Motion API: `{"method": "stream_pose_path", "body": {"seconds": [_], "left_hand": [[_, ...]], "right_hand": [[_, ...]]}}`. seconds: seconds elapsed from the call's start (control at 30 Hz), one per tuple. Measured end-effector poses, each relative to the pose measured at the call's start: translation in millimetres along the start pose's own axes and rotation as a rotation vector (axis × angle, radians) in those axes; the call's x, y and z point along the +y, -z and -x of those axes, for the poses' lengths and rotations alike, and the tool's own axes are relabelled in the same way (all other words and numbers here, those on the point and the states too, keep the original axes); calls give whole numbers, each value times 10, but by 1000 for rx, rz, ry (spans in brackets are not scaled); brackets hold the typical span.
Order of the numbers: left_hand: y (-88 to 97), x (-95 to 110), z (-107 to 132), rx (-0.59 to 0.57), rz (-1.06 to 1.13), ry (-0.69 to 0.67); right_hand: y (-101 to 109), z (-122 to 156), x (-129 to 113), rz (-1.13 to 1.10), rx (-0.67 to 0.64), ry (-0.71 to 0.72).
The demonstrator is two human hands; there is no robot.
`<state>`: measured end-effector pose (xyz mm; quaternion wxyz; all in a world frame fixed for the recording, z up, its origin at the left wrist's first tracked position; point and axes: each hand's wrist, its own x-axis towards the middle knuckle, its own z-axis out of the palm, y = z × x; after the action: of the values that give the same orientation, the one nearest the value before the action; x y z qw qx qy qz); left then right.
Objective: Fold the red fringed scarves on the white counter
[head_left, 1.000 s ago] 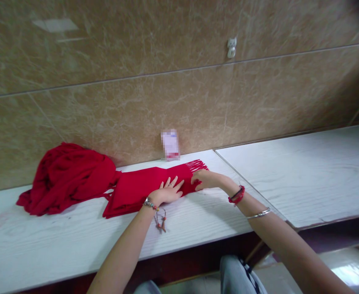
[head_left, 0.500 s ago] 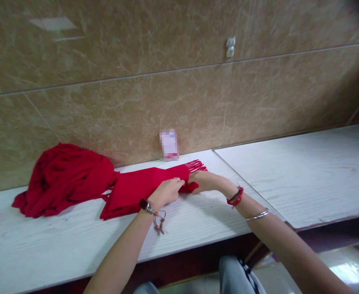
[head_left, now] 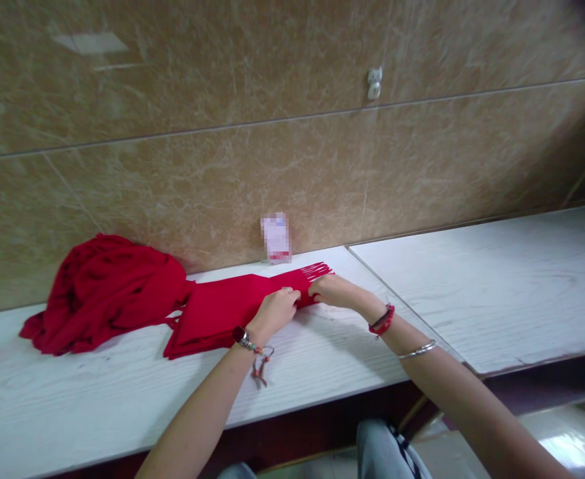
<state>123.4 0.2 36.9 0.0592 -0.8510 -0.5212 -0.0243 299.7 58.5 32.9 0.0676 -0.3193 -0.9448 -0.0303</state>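
Observation:
A red fringed scarf (head_left: pixel 229 299) lies folded flat in layers, its fringe pointing right. My left hand (head_left: pixel 277 311) rests at the scarf's near edge, fingers curled and closed on the cloth. At the fringed end my right hand (head_left: pixel 335 291) is closed, with its bent fingertips on the near edge of the cloth; its thumb is partly hidden. Left of the folded part sits a loose, crumpled heap of red cloth (head_left: pixel 115 293), with fringe strands where the two meet.
The white wood-grain bench top (head_left: pixel 282 386) runs along a brown marbled wall (head_left: pixel 197 186). A small blurred packet (head_left: pixel 276 238) leans on the wall behind the scarf. A white cat-shaped hook (head_left: pixel 375 83) is on the wall. A seam (head_left: pixel 402 303) divides the top.
The right end of the scarf, folded up around my right hand before, now lies flatter. My right hand has come from under the cloth to its near edge. My left hand has shifted slightly right.

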Motion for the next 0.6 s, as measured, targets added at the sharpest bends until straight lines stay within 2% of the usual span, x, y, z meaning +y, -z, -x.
{"method": "stream_pose_path", "body": {"seconds": [0.13,0.27,0.6], "left_hand": [[37,20,20,7,-4,28],[38,11,29,37,-14,22],[38,32,4,46,-21,27]], "right_hand": [[-4,-5,4,-7,84,-9],[20,14,25,-79,147,55],[9,9,43,-85,129,57]]}}
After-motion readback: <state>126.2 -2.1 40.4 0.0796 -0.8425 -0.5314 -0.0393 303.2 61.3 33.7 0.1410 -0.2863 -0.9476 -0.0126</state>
